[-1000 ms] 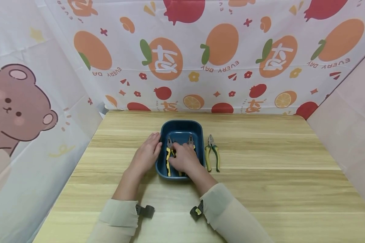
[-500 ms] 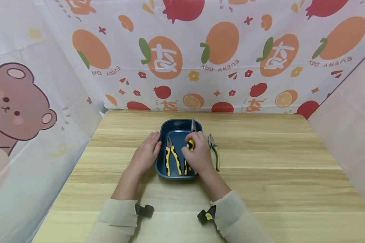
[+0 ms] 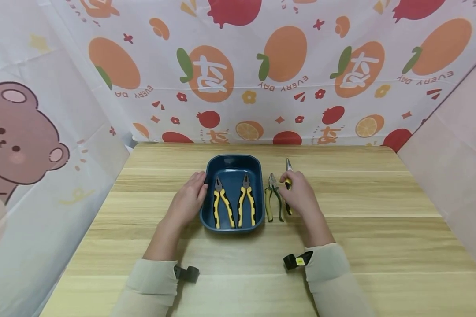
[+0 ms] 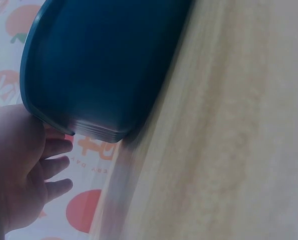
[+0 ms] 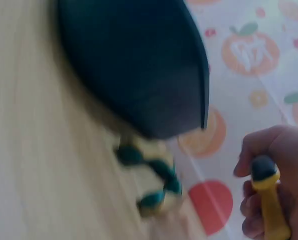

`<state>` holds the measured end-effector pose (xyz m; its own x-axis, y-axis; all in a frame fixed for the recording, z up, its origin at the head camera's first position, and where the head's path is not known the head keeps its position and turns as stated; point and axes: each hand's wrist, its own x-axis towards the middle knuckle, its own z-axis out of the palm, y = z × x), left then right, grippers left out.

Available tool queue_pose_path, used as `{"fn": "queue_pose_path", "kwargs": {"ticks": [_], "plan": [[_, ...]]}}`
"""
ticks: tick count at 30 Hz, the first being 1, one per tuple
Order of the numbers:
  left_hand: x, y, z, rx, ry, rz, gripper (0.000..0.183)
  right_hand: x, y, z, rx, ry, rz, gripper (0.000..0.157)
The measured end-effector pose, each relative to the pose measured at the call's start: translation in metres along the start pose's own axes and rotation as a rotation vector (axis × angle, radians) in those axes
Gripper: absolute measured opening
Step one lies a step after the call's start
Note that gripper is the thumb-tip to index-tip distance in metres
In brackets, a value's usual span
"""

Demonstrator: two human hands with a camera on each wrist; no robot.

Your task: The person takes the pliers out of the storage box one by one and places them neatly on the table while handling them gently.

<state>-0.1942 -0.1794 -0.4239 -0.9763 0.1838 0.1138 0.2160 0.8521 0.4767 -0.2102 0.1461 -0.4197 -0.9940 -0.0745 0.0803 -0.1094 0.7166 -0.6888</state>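
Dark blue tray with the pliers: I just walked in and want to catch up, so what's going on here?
A person's left hand rests at the left rim of the dark blue, round-cornered rectangular tray. Inside it, two pairs of pliers with yellow-and-black handles lie side by side. The right hand grips a third yellow-and-black-handled pair outside the tray, just right of some green-handled pliers lying on the pale wood-grain table.

Even light fills the head view, with a pale sheen on the near tabletop [image 3: 230, 284]; both wrist views are dimmer and hazy, the right one blurring the green-handled pliers [image 5: 164, 171].
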Motion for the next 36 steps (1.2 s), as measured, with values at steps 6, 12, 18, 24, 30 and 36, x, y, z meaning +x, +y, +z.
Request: {"fn": "queue_pose_path", "kwargs": {"ticks": [6, 12, 18, 24, 30, 36], "plan": [[0.000, -0.001, 0.001, -0.006, -0.011, -0.013, 0.052, 0.002, 0.027, 0.000, -0.078, -0.102, 0.069, 0.016], [-0.001, 0.000, 0.002, -0.005, -0.017, -0.020, 0.053, 0.001, 0.038, 0.005, -0.099, -0.111, 0.124, 0.016], [-0.001, 0.001, 0.001, -0.005, -0.015, -0.020, 0.053, 0.001, 0.041, 0.010, -0.113, -0.089, 0.161, 0.018], [-0.001, 0.001, 0.001, -0.010, -0.020, -0.029, 0.053, 0.001, 0.039, 0.012, -0.107, -0.067, 0.176, 0.022], [-0.001, 0.002, 0.000, -0.012, -0.017, -0.023, 0.052, 0.000, 0.038, 0.009, -0.131, -0.054, 0.186, 0.024], [-0.001, 0.002, -0.001, -0.011, -0.015, -0.020, 0.052, -0.001, 0.036, 0.005, -0.179, -0.031, 0.181, 0.027]]}}
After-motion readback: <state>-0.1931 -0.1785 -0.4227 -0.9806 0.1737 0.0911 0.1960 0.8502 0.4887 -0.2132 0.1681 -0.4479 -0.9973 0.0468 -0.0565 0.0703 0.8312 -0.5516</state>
